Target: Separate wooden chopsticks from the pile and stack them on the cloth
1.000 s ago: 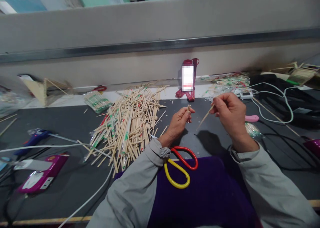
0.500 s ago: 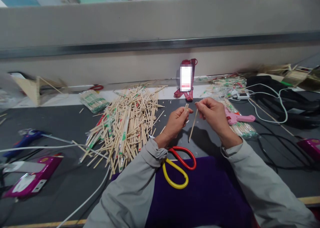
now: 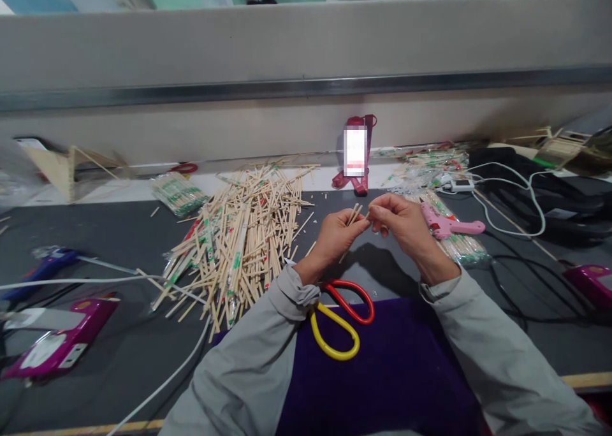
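Note:
Several thin wooden sticks (image 3: 354,212) poke up from my left hand (image 3: 336,237), which is closed around them; part of one shows below the fingers. My right hand (image 3: 399,222) meets it at the fingertips, pinched at the end of a stick (image 3: 368,215). The fingers hide most of that stick. Left of the hands lies a big loose heap of wooden sticks (image 3: 258,232), mixed with clear and green-printed plastic wrappers. Below my left wrist are scissors with one red handle (image 3: 369,308) and one yellow handle (image 3: 329,349); my sleeve covers the blades.
A phone (image 3: 355,150) stands against the back wall on a red strap. At right, a pink glue gun (image 3: 454,226) lies on packed sticks (image 3: 466,250), near white cables (image 3: 538,197). A blue glue gun (image 3: 55,264) and a magenta box (image 3: 60,340) are at left. Purple cloth (image 3: 392,372) lies in front.
My right hand has moved slightly left and down to my left fingertips. The stick that hung from it is now at the left hand's bundle, where the sticks lean more.

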Tool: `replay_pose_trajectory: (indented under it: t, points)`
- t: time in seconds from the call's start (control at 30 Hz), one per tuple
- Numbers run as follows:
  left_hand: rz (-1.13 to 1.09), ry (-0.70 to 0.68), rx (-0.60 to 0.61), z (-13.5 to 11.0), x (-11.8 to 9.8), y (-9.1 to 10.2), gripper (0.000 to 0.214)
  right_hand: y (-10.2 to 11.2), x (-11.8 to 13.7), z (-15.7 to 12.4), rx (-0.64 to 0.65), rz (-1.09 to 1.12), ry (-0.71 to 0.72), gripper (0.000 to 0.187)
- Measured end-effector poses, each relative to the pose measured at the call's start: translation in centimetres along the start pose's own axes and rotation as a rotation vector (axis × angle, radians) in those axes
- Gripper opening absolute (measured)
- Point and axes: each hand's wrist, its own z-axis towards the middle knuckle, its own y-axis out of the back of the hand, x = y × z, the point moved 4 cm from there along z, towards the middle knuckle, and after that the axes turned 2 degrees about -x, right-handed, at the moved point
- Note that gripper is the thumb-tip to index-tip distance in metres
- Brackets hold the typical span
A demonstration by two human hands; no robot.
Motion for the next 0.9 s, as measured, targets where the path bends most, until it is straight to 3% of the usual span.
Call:
replay_pose_trajectory:
  t: [0.17,0.3,0.43,0.57,0.73,0.9]
  points:
    - [0.166,-0.053,0.114,-0.3,-1.8,0.2,0.032,1.7,1.4,0.2,-0.14,-0.013,0.09,0.022]
    - [0.283,-0.076,0.156,-0.1,-3.0,1.6,0.033,0.8,2.3,0.7,-0.146,-0.046,0.107,0.023]
    - [0.255,-0.098,-0.027,0.0,-5.3,5.2,0.024,-1.8,2.0,1.4,-0.108,0.055,0.033,0.022]
    - [0.002,-0.115,-0.213,-0.4,-7.1,8.3,0.023,-3.2,-0.4,1.4,-0.105,0.162,-0.155,0.021]
    - [-0.082,-0.143,-0.152,-0.2,-6.5,8.2,0.026,-0.2,-2.8,-1.5,-0.163,0.114,-0.319,0.022]
    - [-0.007,-0.163,-0.134,0.1,-6.0,6.9,0.026,5.0,-2.2,-6.5,-0.154,-0.096,-0.328,0.025]
